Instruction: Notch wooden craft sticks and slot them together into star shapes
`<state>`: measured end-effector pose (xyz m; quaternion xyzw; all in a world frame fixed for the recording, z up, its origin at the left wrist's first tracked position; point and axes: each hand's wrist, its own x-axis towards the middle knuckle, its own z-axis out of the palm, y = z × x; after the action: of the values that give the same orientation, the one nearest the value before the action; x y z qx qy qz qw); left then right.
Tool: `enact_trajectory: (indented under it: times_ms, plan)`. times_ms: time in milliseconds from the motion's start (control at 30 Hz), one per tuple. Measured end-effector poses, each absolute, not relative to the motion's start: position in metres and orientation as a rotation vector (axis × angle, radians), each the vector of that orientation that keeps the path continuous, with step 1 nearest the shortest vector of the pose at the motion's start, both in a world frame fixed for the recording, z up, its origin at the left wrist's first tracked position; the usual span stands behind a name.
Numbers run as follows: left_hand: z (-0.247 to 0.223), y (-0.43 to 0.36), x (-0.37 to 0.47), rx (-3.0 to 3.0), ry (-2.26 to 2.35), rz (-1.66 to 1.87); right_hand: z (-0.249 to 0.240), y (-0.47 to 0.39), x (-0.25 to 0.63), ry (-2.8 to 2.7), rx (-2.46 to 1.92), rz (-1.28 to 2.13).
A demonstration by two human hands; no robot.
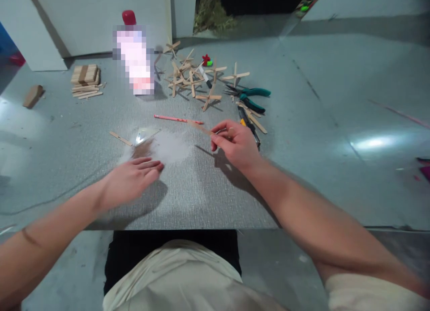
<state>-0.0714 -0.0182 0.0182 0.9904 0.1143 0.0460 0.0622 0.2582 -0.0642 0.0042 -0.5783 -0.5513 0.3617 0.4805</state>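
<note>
Pinched in the fingers of my right hand [235,145] is a thin wooden stick [200,127], its far end above a red pencil [178,119]. My left hand [134,181] is held palm down with its fingers stretched out, holding nothing, at the near edge of a patch of pale powder [171,145] and a blurred brown patch [143,149]. Beyond its fingers lies a small shiny blade-like piece [140,136], and a short wooden stick piece [121,138] rests to the left of that.
Several crossed wooden sticks [191,80] lie farther back, with a marker [205,77]. Teal-handled pliers [253,92], a cutter [250,125] and loose sticks are at right. Behind stand a red-capped, pixelated bottle [136,60] and a stick bundle [85,75]; a brown block [33,96] lies left.
</note>
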Motion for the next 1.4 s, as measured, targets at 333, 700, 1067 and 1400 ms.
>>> enact_trajectory:
  times_ms: [333,700,1067,1400]
  plan:
    - [0.048,0.057,-0.226,2.744,1.668,0.367,0.001,-0.064,0.256,-1.380,-1.353,0.852]
    - [0.081,0.078,-0.192,2.447,2.122,0.473,0.002,-0.065,0.254,-1.365,-1.267,0.961]
    - [0.056,0.012,-0.052,2.724,1.725,0.646,0.015,-0.081,0.246,-1.415,-1.179,1.132]
    - [0.035,-0.032,0.025,2.512,0.741,0.792,0.019,-0.089,0.243,-1.517,-1.181,1.196]
